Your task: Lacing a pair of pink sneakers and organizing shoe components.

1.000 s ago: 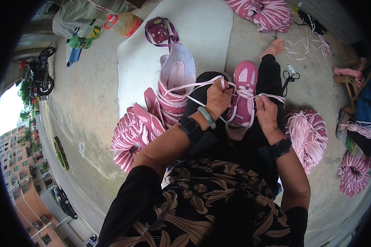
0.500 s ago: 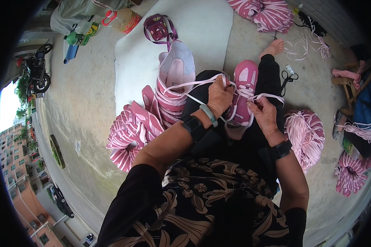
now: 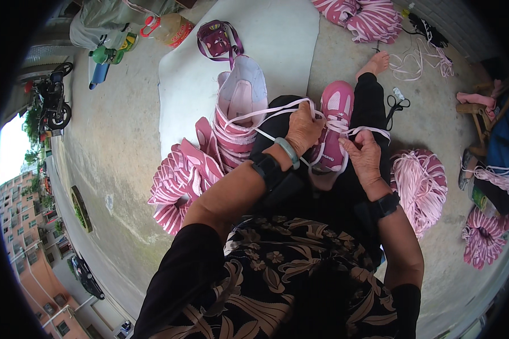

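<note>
A pink shoe upper (image 3: 337, 97) with white mesh panels lies over my dark-trousered legs, toe pointing away from me. White shoelace (image 3: 338, 125) crosses its eyelet rows, and long ends trail to both sides. At the upper's left edge my left hand (image 3: 303, 129) is closed on the lace, which loops out leftward. My right hand (image 3: 363, 155) is at the right eyelet edge, thumb and forefinger bent together at the other lace end; its exact grip is partly hidden. Just left of my legs stands a stack of nested pink uppers (image 3: 236, 144) with pale linings.
Bundled pink uppers (image 3: 178, 181) lie at left; another bundle with hanging pale laces (image 3: 418, 189) sits at right. Black scissors (image 3: 397, 105) rest beyond it on concrete. A purple bag (image 3: 214, 38) is on a white sheet (image 3: 181, 85). Further right stands a wooden stool (image 3: 483, 120).
My left hand has turned slightly and its fingers have shifted a little at the eyelet edge. The upper and my right hand stay nearly in place.
</note>
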`<action>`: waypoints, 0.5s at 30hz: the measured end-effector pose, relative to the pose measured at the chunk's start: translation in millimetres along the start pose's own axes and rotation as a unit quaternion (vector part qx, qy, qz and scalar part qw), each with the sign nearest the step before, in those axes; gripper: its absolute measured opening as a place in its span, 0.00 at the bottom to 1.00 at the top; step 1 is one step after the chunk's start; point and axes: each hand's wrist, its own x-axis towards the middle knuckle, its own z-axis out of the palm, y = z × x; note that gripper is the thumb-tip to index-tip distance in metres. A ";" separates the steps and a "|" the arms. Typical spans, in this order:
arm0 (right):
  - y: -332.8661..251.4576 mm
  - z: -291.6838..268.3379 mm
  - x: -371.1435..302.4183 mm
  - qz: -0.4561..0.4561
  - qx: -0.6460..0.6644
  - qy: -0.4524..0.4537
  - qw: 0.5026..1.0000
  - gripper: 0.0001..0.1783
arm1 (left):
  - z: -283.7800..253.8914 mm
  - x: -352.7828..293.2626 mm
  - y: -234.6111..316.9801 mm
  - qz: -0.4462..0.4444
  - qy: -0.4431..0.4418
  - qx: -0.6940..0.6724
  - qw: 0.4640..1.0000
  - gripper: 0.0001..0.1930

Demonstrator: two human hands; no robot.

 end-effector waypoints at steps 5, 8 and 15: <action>-18.8 2.0 -0.2 -0.040 0.087 0.034 0.995 0.10 | -15.8 -29.8 7.7 0.147 0.036 0.233 0.961 0.26; -28.7 8.4 5.0 -0.138 0.007 0.003 0.990 0.04 | -11.5 -37.2 2.2 0.341 -0.032 0.240 0.908 0.28; -29.5 24.9 8.3 -0.161 -0.171 -0.014 0.972 0.09 | -4.0 -32.0 -3.3 0.223 -0.032 0.327 0.918 0.21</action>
